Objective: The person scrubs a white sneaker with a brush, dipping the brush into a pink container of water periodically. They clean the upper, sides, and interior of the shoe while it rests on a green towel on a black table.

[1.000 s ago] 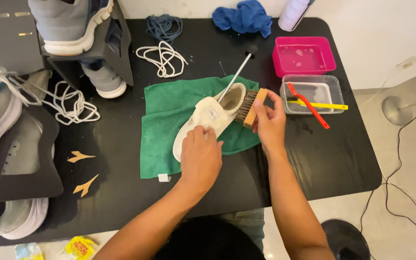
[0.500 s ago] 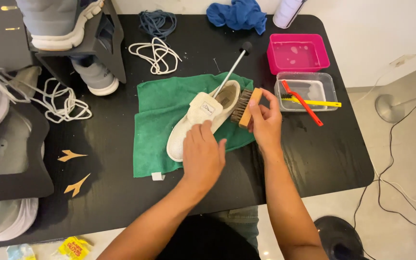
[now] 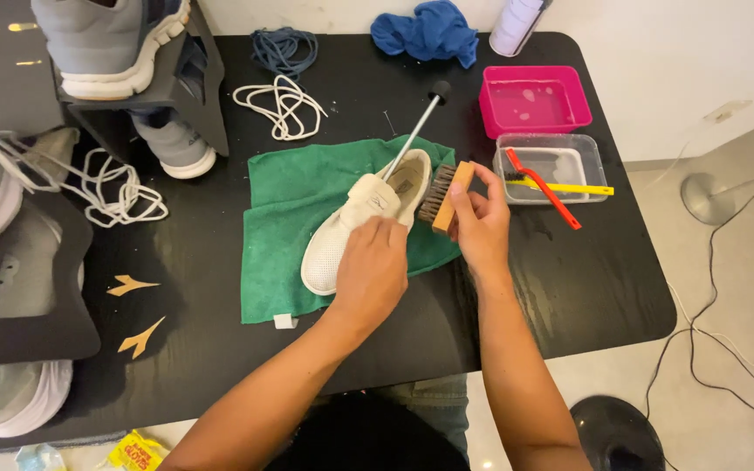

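A white sneaker (image 3: 342, 228) lies on a green towel (image 3: 294, 209) in the middle of the black table (image 3: 569, 288). A metal rod with a black knob (image 3: 416, 131) sticks out of its opening. My left hand (image 3: 375, 270) presses down on the shoe's side, gripping it. My right hand (image 3: 482, 222) holds a wooden brush (image 3: 445, 196), its bristles against the shoe's heel.
A pink tray (image 3: 534, 100) and a clear tray with red and yellow small brushes (image 3: 551, 179) sit at the right. White laces (image 3: 277, 105), dark laces (image 3: 283, 48), a blue cloth (image 3: 425, 30) and a spray can (image 3: 517, 22) lie at the back. Grey shoes (image 3: 115, 44) on stands crowd the left.
The view has shifted slightly. My right hand with the brush has moved a little along the shoe's heel; my left hand stays on the shoe.
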